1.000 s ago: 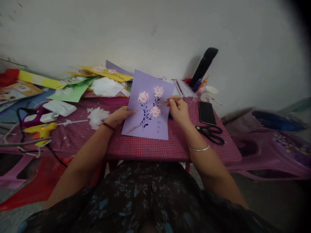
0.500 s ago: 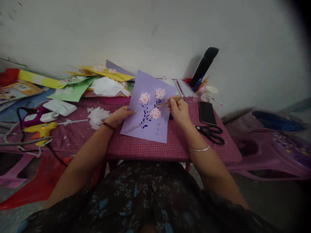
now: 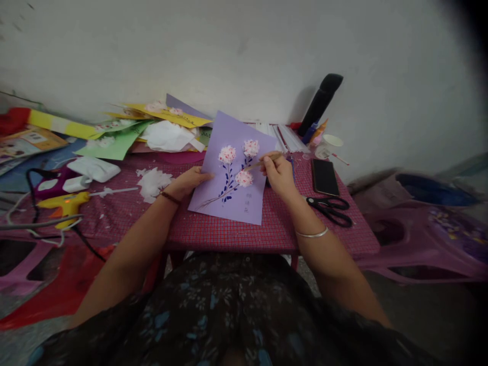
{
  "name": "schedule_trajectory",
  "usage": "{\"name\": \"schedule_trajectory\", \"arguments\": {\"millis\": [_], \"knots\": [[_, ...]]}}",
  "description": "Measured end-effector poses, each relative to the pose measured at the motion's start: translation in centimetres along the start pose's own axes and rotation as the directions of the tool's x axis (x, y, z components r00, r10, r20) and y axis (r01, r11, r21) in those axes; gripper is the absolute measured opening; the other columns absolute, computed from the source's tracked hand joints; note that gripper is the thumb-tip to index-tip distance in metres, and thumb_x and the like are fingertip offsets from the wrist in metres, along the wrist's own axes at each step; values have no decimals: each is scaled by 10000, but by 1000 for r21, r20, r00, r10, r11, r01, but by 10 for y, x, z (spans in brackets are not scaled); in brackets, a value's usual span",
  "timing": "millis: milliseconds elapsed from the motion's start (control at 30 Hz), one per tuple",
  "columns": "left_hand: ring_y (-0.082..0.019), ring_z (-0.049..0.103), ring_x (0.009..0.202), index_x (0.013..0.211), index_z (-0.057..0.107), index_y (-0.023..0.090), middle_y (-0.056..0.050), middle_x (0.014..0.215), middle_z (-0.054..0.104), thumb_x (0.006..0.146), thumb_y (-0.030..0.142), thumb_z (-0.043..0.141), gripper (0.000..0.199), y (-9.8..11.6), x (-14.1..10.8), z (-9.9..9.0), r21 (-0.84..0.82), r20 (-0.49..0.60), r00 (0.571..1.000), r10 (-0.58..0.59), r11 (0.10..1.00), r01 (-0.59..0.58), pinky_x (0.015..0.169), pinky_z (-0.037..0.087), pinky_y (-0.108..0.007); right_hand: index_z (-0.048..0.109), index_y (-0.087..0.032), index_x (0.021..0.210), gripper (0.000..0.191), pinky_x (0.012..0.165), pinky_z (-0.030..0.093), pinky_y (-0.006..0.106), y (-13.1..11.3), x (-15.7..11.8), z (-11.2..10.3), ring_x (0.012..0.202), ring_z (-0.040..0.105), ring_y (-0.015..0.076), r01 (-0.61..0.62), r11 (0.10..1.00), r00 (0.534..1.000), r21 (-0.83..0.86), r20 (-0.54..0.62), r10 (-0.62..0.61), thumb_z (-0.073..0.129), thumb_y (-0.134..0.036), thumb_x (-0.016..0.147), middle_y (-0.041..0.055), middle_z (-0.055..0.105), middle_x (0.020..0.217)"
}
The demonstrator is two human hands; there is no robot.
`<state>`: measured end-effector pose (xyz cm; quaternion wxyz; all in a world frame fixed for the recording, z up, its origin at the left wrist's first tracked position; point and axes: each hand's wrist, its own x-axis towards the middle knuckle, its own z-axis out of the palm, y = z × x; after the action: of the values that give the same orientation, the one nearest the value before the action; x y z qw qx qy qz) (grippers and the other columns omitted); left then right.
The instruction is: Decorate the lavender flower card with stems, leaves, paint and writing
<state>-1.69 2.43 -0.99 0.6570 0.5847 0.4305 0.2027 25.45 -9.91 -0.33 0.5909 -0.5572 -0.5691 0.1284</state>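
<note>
A lilac paper sheet (image 3: 234,203) lies on the red checked table (image 3: 229,236), painted with three pink-white flowers on dark blue leafy stems. My left hand (image 3: 188,182) rests flat on the sheet's left edge and holds it down. My right hand (image 3: 280,175) grips a thin paintbrush (image 3: 256,163) whose tip points left at the stems between the flowers.
Black scissors (image 3: 331,210) and a dark phone (image 3: 324,176) lie right of my right hand. A yellow glue gun (image 3: 63,204) with cable sits at the left. Coloured papers (image 3: 118,145) and white tissue (image 3: 168,137) pile at the back. A paint cup (image 3: 331,142) stands near the wall.
The lilac sheet has turned slightly and shifted a little. My right hand with the brush has moved a bit left, toward the flower stems.
</note>
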Motion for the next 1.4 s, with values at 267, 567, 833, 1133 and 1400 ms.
{"name": "schedule_trajectory", "arguments": {"millis": [267, 567, 833, 1133, 1400], "knots": [[-206, 695, 652, 864, 775, 144, -67, 778, 786, 748, 234, 786, 147, 2, 0, 1, 5, 2, 1000, -22, 1000, 22, 633, 583, -301, 654, -215, 907, 391, 644, 453, 338, -4, -1, 1, 607, 598, 157, 4, 996, 996, -88, 88, 4, 474, -553, 985, -1, 633, 673], [-206, 699, 645, 826, 771, 160, -56, 760, 788, 728, 240, 778, 127, 2, -1, 3, 10, -7, 1000, -28, 1000, 28, 596, 580, -280, 646, -220, 878, 316, 623, 463, 334, -11, 1, -6, 595, 596, 149, 20, 1000, 999, 3, -49, -20, 504, -484, 979, -9, 620, 659], [-185, 689, 642, 878, 755, 154, -49, 776, 782, 760, 242, 774, 148, 1, -4, 2, 17, 8, 1000, -9, 1000, 8, 615, 568, -272, 649, -231, 907, 343, 628, 465, 328, -7, -1, -2, 622, 595, 152, 13, 1000, 1000, -23, -23, -14, 502, -528, 995, -7, 623, 672], [-202, 706, 665, 892, 767, 149, -71, 821, 792, 775, 232, 790, 145, 2, 0, 2, 22, -10, 999, -31, 999, 31, 665, 583, -313, 631, -226, 886, 391, 642, 460, 340, -5, -1, 0, 631, 604, 175, 24, 993, 998, -119, 59, -17, 479, -572, 988, 11, 639, 694], [-177, 677, 637, 894, 752, 149, -42, 777, 781, 830, 219, 757, 95, 4, -2, 2, 44, 12, 998, -60, 997, 60, 639, 567, -282, 619, -221, 874, 398, 636, 443, 337, -4, -1, 1, 597, 596, 172, -11, 991, 996, -133, 86, 23, 445, -559, 990, 1, 609, 648]]}}
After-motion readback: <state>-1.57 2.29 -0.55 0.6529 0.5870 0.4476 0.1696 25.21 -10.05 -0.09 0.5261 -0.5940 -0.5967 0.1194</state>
